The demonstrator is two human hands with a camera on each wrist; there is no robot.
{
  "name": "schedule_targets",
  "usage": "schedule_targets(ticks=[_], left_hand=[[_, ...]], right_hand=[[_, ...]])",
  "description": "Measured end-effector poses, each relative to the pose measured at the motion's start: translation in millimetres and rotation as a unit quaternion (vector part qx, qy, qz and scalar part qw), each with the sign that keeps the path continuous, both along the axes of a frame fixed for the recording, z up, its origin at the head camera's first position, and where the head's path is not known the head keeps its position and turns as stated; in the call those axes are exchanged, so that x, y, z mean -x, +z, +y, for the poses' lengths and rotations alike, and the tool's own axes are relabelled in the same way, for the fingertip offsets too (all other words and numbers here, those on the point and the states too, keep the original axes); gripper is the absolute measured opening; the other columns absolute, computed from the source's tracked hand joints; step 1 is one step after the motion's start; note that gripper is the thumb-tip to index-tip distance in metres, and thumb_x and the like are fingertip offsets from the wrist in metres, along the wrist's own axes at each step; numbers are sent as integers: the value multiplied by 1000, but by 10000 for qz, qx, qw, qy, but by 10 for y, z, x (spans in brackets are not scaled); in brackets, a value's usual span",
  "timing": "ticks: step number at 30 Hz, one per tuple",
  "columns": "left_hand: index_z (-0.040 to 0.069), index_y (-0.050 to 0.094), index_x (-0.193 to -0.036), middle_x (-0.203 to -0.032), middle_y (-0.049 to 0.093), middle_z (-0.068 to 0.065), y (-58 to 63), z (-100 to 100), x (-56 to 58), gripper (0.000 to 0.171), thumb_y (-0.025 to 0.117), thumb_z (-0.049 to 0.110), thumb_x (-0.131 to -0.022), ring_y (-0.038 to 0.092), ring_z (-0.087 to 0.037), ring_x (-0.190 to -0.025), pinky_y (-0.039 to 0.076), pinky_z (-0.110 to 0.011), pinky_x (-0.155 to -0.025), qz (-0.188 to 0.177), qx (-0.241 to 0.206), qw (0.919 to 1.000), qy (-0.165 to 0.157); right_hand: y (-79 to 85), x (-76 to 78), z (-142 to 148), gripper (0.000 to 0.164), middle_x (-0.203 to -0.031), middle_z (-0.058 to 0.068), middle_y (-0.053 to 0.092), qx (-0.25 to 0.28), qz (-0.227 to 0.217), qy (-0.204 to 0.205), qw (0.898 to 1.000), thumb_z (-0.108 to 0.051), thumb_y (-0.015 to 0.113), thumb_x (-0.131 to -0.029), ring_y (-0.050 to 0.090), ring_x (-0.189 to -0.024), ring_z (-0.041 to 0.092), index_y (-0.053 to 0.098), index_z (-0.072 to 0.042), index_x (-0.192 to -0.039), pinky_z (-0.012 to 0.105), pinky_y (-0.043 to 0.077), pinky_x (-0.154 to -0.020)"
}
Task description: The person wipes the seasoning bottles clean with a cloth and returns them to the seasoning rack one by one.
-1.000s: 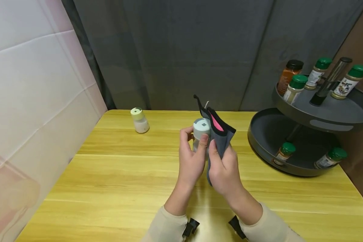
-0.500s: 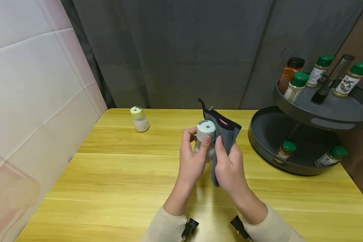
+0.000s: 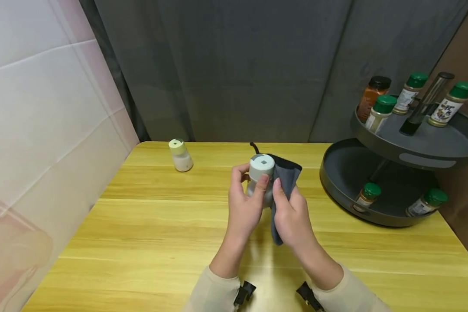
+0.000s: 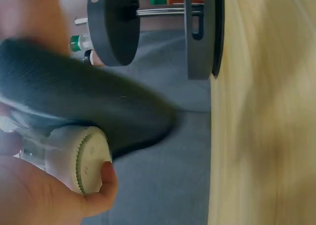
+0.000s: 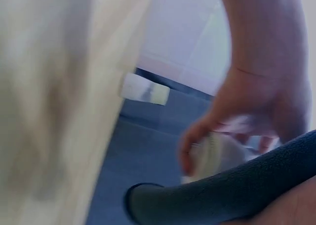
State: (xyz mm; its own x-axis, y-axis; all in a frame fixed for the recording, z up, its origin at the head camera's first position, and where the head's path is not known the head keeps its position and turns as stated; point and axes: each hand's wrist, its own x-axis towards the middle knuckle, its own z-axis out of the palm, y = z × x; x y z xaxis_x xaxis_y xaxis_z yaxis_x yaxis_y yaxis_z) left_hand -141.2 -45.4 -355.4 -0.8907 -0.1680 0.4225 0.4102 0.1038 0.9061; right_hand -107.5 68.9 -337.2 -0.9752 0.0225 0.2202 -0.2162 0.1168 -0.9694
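My left hand (image 3: 242, 210) grips a clear seasoning jar (image 3: 262, 167) with a pale grey-green lid, held upright over the table in the head view. A grey cloth (image 3: 288, 174) with black edging is pinched in my right hand (image 3: 294, 216), thumb on top. It lies against the jar's right side, and one end hangs below the hand. In the left wrist view the cloth (image 4: 98, 99) crosses above the jar (image 4: 69, 153), whose ridged base faces the camera. The right wrist view shows the cloth (image 5: 212, 200) partly covering the jar.
A second jar with a yellow lid (image 3: 180, 155) stands at the back left of the wooden table (image 3: 140, 242). On the right is a dark two-tier turntable (image 3: 386, 220) bearing several green-capped spice bottles and an orange bottle (image 3: 372, 99). A grey curtain (image 3: 234, 73) hangs behind.
The cloth's top edge has dropped beside the jar, and its pink patch has gone out of sight. Both hands shifted slightly right, then back left, with jar and cloth still held.
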Motion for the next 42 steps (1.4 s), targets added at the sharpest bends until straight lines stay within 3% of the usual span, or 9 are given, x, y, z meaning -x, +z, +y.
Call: schedule_targets(ticks=[6,11,15,20,24,30,32,38,42], left_hand=[[10,56,-136,-134,61,-9,-44,21,-24,40,69,31,-105,51,-25,-124,46,-45,-98,-200,-78,9997,-100],[11,54,-138,-138,61,-9,4,-17,17,40,67,31,-106,50,-28,-128,42,-52,-105,-160,-172,9997,94],[9,55,-137,-138,61,-10,3,-28,35,39,67,28,-106,50,-28,-126,39,-54,-107,-110,-153,9998,116],[10,55,-136,-135,61,-9,-34,1,11,39,68,30,-105,51,-27,-125,43,-50,-102,-144,-102,9998,-41],[11,56,-136,-134,61,-10,-32,-3,1,39,67,33,-106,52,-27,-124,45,-46,-99,-216,-184,9996,-27],[10,55,-142,-137,61,-12,-13,-99,73,38,53,32,-112,56,-26,-120,45,-43,-103,-350,-621,9975,23],[9,54,-143,-131,62,-10,9,-130,95,40,43,35,-115,58,-23,-117,45,-40,-104,-596,-1208,9907,-197],[13,51,-137,-97,62,2,87,-169,108,51,29,53,-114,62,-14,-90,56,-28,-75,-1274,-2847,9445,-1031],[10,52,-137,-101,61,-3,88,-156,92,38,43,39,-114,61,-17,-95,54,-30,-82,-853,-1998,9716,-935]], right_hand=[[38,-65,-57,42,-97,15,58,93,852,-26,9963,-19,46,-114,53,-80,15,52,2,-149,23,45,-76],[-73,-52,-60,35,-76,5,44,-266,160,19,9995,-25,47,-114,44,-64,16,62,1,-132,30,41,-64],[-35,-2,-18,41,-90,10,58,-280,-230,31,9993,-35,43,-116,55,-80,20,62,-2,-131,28,46,-76],[80,-39,-44,44,-118,20,66,-101,488,-34,9988,-27,45,-115,58,-104,27,53,-1,-149,23,46,-92],[49,-86,-104,44,-108,16,65,-453,822,-61,9956,-19,49,-113,58,-96,23,51,4,-151,24,47,-91],[-53,-64,-58,34,-76,6,48,-746,-185,73,9970,-29,51,-113,48,-65,19,63,0,-127,31,45,-66],[-32,-38,14,36,-74,5,50,-381,-565,229,9974,-33,47,-114,51,-64,19,63,-1,-119,32,47,-64],[163,-29,218,51,-107,11,68,761,-892,392,9923,-42,37,-116,71,-91,13,57,1,-135,25,58,-82],[285,-37,244,45,-93,5,61,615,-365,145,9973,-40,38,-116,65,-79,15,56,0,-126,26,55,-76]])
